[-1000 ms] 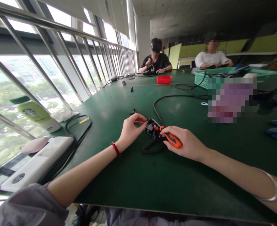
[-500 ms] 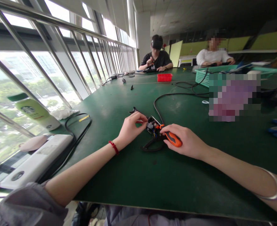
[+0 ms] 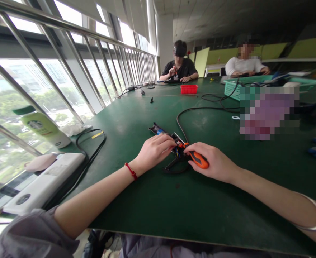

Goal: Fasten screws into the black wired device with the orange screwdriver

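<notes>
Opened black device (image 3: 177,150), centre of frame, on green counter (image 3: 147,208). Left hand (image 3: 156,147) over it, bunched narrow; whether gripping, cannot tell. Right hand (image 3: 214,163) closed round orange-and-black tool (image 3: 200,160), right of centre. Red tray (image 3: 189,89), upper centre; green basket (image 3: 231,90), upper right.

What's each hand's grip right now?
Left hand: at the wired black device, fingertips partly hidden; can't tell whether it's closed on a part.
Right hand: closed, holding the orange-and-black tool handle.
</notes>
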Motion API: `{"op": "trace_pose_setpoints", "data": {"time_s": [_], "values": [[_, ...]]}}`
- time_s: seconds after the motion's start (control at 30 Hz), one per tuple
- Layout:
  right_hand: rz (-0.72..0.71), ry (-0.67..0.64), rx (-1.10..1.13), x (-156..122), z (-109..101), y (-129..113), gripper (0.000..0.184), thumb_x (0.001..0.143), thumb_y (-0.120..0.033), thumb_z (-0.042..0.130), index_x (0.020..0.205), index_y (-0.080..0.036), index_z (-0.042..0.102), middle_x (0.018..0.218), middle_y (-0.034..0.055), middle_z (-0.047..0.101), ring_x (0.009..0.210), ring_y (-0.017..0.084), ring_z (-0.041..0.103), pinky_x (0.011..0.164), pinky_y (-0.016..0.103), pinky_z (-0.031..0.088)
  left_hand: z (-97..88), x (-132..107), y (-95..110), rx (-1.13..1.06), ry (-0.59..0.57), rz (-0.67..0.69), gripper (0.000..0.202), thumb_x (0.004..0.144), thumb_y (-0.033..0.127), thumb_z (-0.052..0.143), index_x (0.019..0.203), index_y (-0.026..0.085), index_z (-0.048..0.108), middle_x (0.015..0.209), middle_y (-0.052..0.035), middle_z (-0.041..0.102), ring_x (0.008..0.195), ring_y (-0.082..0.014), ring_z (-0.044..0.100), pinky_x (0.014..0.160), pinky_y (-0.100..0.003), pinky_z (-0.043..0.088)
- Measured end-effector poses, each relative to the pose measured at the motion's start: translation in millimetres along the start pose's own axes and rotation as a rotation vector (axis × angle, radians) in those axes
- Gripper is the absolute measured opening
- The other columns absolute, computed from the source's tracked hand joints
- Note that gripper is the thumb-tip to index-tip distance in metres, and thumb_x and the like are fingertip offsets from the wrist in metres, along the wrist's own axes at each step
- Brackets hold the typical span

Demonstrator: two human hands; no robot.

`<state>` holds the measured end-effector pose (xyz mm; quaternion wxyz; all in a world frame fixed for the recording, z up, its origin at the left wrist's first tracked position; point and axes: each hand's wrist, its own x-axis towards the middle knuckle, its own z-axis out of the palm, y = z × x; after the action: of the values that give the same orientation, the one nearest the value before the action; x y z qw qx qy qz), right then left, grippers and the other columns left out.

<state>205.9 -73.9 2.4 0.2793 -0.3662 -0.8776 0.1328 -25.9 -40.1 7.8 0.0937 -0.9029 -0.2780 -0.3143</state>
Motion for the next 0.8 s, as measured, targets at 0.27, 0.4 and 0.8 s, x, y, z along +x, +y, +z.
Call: {"op": "trace_pose_setpoints", "data": {"time_s": [0.27, 0.4, 0.8], "values": [[-0.008, 0.041, 0.004, 0.0, 0.9, -2.0, 0.028, 0.079, -0.023, 0.057, 0.106, -0.022, 0.055, 0.104, 0.0061, 0.062, 0.09, 0.018, 0.062, 0.084, 0.035, 0.051, 0.9, 0.7, -3.1, -0.018, -0.076, -0.035, 0.023, 0.093, 0.027, 0.04, 0.093, 0.02, 0.063, 0.095, -0.0053, 0.067, 0.091, -0.0164, 0.058, 0.083, -0.031, 0.043], [0.038, 0.028, 0.002, -0.9, 0.4, -3.5, 0.035, 0.079, -0.025, 0.056, 0.114, -0.023, 0.05, 0.102, 0.006, 0.062, 0.087, 0.018, 0.062, 0.08, 0.034, 0.052, -0.2, 0.5, -4.2, -0.03, -0.105, -0.011, 0.024, 0.094, 0.026, 0.039, 0.095, 0.02, 0.062, 0.098, -0.0055, 0.066, 0.092, -0.0161, 0.057, 0.086, -0.031, 0.042], [0.163, 0.265, 0.032, 0.2, -1.6, -7.6, 0.017, 0.082, -0.029, 0.052, 0.095, -0.023, 0.043, 0.079, 0.001, 0.061, 0.068, 0.016, 0.06, 0.064, 0.03, 0.049, -6.4, 4.8, -9.0, 0.049, -0.008, 0.04, 0.027, 0.088, 0.023, 0.047, 0.11, 0.028, 0.062, 0.117, -0.0044, 0.061, 0.113, -0.0201, 0.05, 0.095, -0.037, 0.042]]}}
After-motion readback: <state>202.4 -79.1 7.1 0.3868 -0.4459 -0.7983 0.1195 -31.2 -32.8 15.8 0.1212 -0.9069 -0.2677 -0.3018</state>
